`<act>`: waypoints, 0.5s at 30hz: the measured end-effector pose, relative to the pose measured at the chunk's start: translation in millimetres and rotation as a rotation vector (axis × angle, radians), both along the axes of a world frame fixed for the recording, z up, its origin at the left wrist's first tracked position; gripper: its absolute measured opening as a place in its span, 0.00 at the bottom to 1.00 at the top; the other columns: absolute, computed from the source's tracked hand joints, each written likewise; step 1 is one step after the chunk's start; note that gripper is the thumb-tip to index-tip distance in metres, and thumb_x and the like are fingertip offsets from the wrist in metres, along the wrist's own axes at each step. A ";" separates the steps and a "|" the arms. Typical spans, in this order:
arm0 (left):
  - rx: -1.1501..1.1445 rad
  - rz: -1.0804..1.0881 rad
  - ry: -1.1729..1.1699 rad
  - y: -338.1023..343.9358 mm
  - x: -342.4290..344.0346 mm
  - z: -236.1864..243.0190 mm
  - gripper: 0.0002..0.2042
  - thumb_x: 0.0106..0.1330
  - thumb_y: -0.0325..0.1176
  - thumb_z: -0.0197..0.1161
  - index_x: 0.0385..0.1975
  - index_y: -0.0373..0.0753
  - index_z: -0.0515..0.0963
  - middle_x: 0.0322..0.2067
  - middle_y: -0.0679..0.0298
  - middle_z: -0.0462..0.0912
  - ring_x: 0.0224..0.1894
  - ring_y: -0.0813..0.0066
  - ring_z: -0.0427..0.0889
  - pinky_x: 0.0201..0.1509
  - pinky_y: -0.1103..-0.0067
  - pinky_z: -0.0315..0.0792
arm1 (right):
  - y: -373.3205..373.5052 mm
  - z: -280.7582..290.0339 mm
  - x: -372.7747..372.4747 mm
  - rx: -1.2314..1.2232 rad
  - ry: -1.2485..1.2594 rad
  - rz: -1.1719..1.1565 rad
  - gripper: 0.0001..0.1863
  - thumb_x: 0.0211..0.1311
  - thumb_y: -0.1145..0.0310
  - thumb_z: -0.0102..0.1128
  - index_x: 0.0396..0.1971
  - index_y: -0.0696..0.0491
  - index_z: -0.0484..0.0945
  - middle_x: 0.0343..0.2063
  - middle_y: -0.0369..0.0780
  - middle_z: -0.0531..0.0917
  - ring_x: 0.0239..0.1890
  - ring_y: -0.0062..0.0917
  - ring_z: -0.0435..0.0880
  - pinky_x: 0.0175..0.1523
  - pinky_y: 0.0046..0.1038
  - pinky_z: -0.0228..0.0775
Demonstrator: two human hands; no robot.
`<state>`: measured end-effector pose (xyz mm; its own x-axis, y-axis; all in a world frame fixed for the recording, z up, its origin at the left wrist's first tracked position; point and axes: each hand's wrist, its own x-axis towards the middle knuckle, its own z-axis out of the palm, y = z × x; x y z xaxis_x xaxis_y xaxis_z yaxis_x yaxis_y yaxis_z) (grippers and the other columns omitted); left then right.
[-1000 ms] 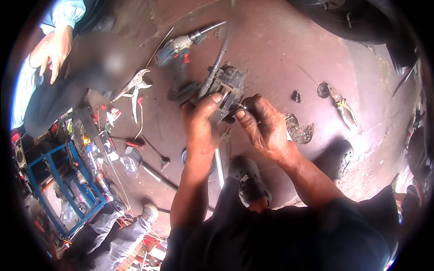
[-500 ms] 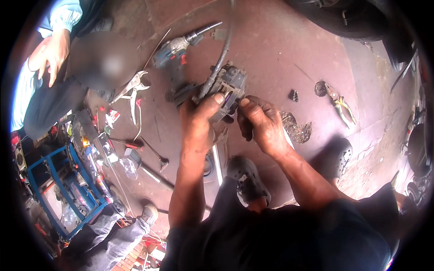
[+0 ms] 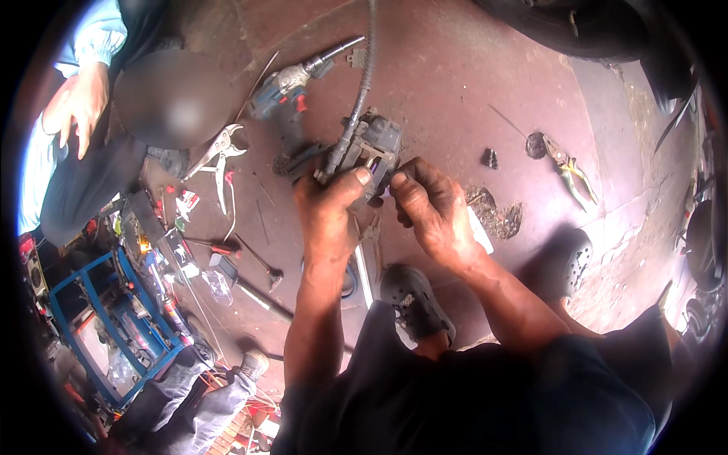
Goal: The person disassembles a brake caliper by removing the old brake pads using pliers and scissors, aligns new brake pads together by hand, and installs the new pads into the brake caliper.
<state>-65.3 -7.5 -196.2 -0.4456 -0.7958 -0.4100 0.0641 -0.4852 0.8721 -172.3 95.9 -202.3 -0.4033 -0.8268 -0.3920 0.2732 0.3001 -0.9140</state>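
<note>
My left hand is closed round the near left side of a dirty grey brake caliper, its thumb pressed on the near face. A dark ribbed hose runs from the caliper up out of view. Close by the caliper's right edge, my right hand is shut with thumb and curled fingers together; what they pinch, if anything, is hidden. Between my forearms, a pair of pliers and a long silver bar lie on the floor.
A cordless drill and locking pliers lie to the left. Yellow-handled pliers and a small dark part lie to the right. At left are a co-worker's hand and a blue metal frame; a tyre stands far right.
The caliper and my left hand have shifted slightly left in view, and the hose looks straighter. My right fingers have curled in further and sit a little left.
</note>
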 end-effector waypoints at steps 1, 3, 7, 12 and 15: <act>0.003 -0.002 -0.001 -1.2 1.5 -1.3 0.15 0.50 0.28 0.64 0.37 0.29 0.77 0.30 0.58 0.81 0.28 0.73 0.78 0.29 0.77 0.73 | -0.2 -1.3 1.6 -0.031 -0.061 -0.031 0.15 0.67 0.62 0.51 0.35 0.61 0.76 0.30 0.45 0.83 0.35 0.30 0.82 0.42 0.31 0.71; 0.042 -0.070 0.038 -5.7 4.5 -2.3 0.15 0.50 0.28 0.64 0.38 0.29 0.76 0.30 0.59 0.80 0.29 0.73 0.79 0.30 0.77 0.74 | -0.5 -2.0 1.8 -0.065 -0.125 -0.062 0.15 0.67 0.63 0.51 0.35 0.61 0.75 0.30 0.46 0.83 0.35 0.30 0.82 0.42 0.31 0.71; 0.065 -0.127 -0.016 -9.3 3.8 4.6 0.16 0.50 0.29 0.65 0.38 0.29 0.77 0.31 0.59 0.81 0.30 0.75 0.79 0.34 0.78 0.74 | 2.6 -2.9 -2.3 -0.032 -0.019 -0.008 0.13 0.67 0.63 0.51 0.35 0.60 0.75 0.28 0.44 0.82 0.33 0.29 0.81 0.41 0.31 0.70; 0.050 -0.226 -0.078 -16.5 1.0 5.3 0.16 0.51 0.30 0.64 0.39 0.29 0.78 0.33 0.61 0.82 0.32 0.78 0.79 0.41 0.81 0.72 | 4.0 -7.5 -15.6 0.026 -0.006 0.052 0.14 0.65 0.61 0.51 0.35 0.59 0.75 0.26 0.43 0.81 0.31 0.27 0.78 0.40 0.31 0.69; 0.045 -0.263 -0.036 -16.2 3.6 -1.9 0.16 0.51 0.30 0.64 0.39 0.29 0.78 0.33 0.61 0.82 0.32 0.77 0.79 0.41 0.81 0.72 | 2.6 -23.5 -19.1 -0.088 0.069 -0.078 0.18 0.64 0.57 0.50 0.37 0.59 0.75 0.30 0.43 0.80 0.34 0.27 0.76 0.42 0.31 0.68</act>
